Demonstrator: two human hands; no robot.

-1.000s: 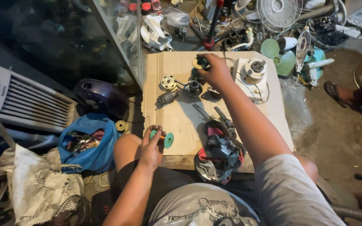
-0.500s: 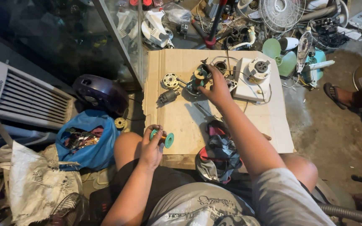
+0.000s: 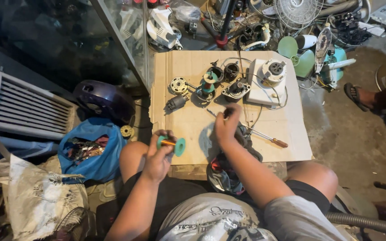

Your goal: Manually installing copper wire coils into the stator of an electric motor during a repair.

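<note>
**Green spool in my left hand, right hand low over the cardboard**

Some things I cannot see well. My right hand (image 3: 227, 126) shows only its back, with the fingers curled downward, so I cannot tell if it grasps something or is only resting. A small dark piece appears at the fingertips, but it is too small to name. Below this hand lies a dark cloth bundle (image 3: 228, 172) with some tools; my forearm covers a part of it. The small motor parts farther on the cardboard sheet (image 3: 188, 118) are crowded together and their wires are difficult to follow. A foot in a sandal (image 3: 358, 96) of another person is at the right, the leg cut off by the edge of the picture.

My left hand (image 3: 158, 156) is closed around a green spool (image 3: 171, 144) of copper wire. The fingers grip one green end, and the other end stands free toward the right, with the copper winding between them. The spool is over the near left edge of the cardboard, above my left knee, and well apart from my right hand.

A screwdriver (image 3: 258, 132) with a brown handle lies on the cardboard, its shaft passing just beside my right hand. Farther away are a second green spool (image 3: 209, 80) among the motor parts and a white motor housing (image 3: 269, 82). On the floor at my left are a blue bag (image 3: 97, 154) and a dark purple helmet (image 3: 101, 99).
</note>
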